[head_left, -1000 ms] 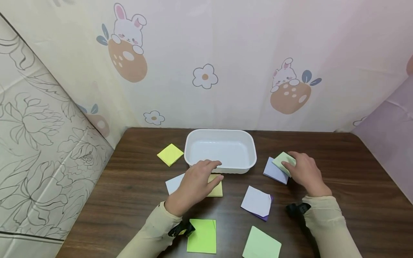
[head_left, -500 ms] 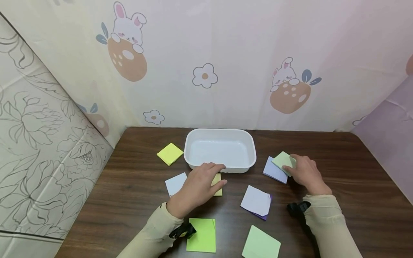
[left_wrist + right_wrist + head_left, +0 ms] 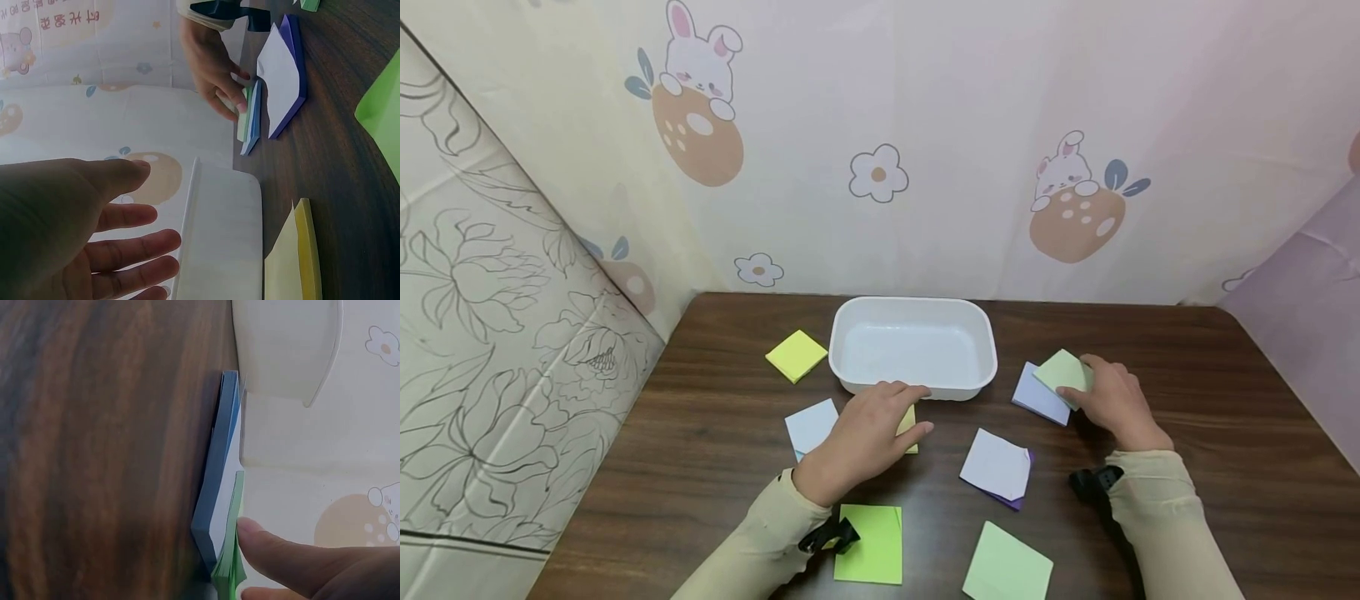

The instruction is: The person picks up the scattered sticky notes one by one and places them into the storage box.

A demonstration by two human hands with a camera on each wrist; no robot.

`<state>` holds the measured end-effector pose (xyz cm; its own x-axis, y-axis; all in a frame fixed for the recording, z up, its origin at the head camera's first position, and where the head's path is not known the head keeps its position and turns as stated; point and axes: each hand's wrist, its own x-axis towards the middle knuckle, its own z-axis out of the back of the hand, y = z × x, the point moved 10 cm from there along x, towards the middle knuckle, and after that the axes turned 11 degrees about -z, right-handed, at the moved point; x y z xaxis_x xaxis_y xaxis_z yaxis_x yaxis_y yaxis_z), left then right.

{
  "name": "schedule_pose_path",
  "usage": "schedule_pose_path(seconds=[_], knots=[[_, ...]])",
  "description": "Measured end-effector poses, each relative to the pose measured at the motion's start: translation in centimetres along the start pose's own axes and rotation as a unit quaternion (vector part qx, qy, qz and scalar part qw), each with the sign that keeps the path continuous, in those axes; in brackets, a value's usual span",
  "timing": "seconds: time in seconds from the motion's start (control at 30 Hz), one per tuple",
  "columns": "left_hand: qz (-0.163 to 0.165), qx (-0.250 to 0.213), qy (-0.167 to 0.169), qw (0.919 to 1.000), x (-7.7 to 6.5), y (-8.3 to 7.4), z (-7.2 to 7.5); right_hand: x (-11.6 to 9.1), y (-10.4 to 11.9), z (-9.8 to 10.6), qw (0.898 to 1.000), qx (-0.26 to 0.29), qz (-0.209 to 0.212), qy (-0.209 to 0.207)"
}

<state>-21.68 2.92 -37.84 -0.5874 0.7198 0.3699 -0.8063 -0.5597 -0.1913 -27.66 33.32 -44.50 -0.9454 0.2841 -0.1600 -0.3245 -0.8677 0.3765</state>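
My right hand [image 3: 1116,406] pinches a small light green sticky note pad [image 3: 1063,368] between thumb and fingers. The pad lies on a pale blue sticky note pad [image 3: 1034,395], right of the white plastic box [image 3: 912,354]. In the right wrist view the thumb [image 3: 269,547] rests against the green pad [image 3: 230,531]. My left hand [image 3: 867,435] holds nothing, its fingers spread over the front rim of the box. It partly hides a pale yellow pad [image 3: 911,421] below; the left wrist view shows that yellow pad [image 3: 294,256] apart from the hand.
On the brown table lie a bright yellow pad [image 3: 796,357], a white-blue pad [image 3: 811,427], a white pad over purple [image 3: 996,467], a lime pad [image 3: 872,546] and a larger light green pad [image 3: 1009,565]. A patterned cloth [image 3: 880,100] hangs behind.
My left hand has shifted slightly right, uncovering more of the white-blue pad. My right hand has stayed nearly in place at the small green pad, its fingers shifting a little right.
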Motion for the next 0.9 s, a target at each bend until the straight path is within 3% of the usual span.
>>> schedule_pose_path(seconds=[0.27, 0.9], knots=[[-0.002, 0.003, 0.002, 1.0, 0.0, 0.2, -0.1, 0.1, -0.3, 0.4, 0.999, 0.019, -0.023, -0.013], [-0.007, 0.002, 0.002, 1.0, 0.3, 0.1, -0.3, -0.6, 1.0, 2.4, 0.996, 0.069, 0.002, -0.051]])
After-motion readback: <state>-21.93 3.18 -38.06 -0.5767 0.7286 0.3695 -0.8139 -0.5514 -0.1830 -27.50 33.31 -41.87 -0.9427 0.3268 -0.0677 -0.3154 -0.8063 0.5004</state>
